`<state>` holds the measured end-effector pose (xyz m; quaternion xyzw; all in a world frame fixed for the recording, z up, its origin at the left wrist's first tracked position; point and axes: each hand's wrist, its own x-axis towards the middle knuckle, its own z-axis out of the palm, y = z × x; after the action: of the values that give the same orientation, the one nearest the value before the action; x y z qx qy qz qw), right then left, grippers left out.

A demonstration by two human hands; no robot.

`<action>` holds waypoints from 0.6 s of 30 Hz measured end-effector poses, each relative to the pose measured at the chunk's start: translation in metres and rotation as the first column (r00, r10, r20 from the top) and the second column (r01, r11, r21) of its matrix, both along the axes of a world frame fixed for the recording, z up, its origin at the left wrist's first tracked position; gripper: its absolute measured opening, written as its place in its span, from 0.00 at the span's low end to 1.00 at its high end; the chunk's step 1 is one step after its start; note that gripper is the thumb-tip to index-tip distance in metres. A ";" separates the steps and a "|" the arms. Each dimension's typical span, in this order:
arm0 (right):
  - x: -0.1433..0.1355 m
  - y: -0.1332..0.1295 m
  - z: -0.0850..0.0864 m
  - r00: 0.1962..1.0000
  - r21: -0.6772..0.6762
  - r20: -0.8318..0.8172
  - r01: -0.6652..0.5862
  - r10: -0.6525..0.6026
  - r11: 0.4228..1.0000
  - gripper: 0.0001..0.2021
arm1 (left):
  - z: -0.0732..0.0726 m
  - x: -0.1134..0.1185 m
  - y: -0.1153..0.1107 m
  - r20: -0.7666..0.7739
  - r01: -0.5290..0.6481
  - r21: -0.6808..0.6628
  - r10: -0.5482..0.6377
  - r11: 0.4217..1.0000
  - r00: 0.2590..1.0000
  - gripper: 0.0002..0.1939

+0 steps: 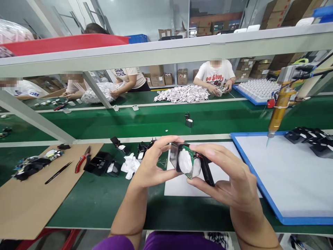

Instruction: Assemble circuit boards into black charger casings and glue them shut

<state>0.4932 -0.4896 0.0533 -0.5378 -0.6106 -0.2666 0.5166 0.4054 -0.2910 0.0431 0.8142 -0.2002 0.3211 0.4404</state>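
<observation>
Fingers of our left hand are partly open, spread to the height of the black housing, thumb below and forefinger above. Those of our right hand are parted about as much, pinching the green circuit board at its upper and lower edges. Both pieces meet between our hands, over the near middle of the bench.

To handle them well, we should judge the board's angle against the housing mouth, press only on the edges and keep fingertips off the white masses. A light grip should spare the wiring beside the black piece; if the board binds, easing back and realigning looks safer than forcing.

Counting from largest down, we have one green bench, one blue-rimmed tray at right, one brown board at left and one white sheet under our hands. One gold dispenser hangs above the tray. Black parts overlap at far right, too tightly for us to count. One black assembly sits on the far green strip. At left lie one pair of red-handled pliers and, smaller, one slim dark tool. In our grasp: one housing, one board, two white masses.
</observation>
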 end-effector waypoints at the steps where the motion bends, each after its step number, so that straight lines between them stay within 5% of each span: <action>1: 0.000 0.000 0.000 1.000 0.002 -0.002 0.003 -0.003 1.000 0.40 | 0.000 0.000 0.000 0.004 0.003 0.001 -0.003 1.000 1.000 0.41; 18: 0.003 0.003 0.001 0.994 -0.110 0.088 0.069 -0.059 0.992 0.37 | -0.001 -0.001 -0.001 0.017 -0.044 0.084 0.043 0.996 0.999 0.41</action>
<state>0.4958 -0.4870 0.0539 -0.5736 -0.6284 -0.2706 0.4504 0.4046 -0.2919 0.0418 0.8337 -0.1993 0.3281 0.3971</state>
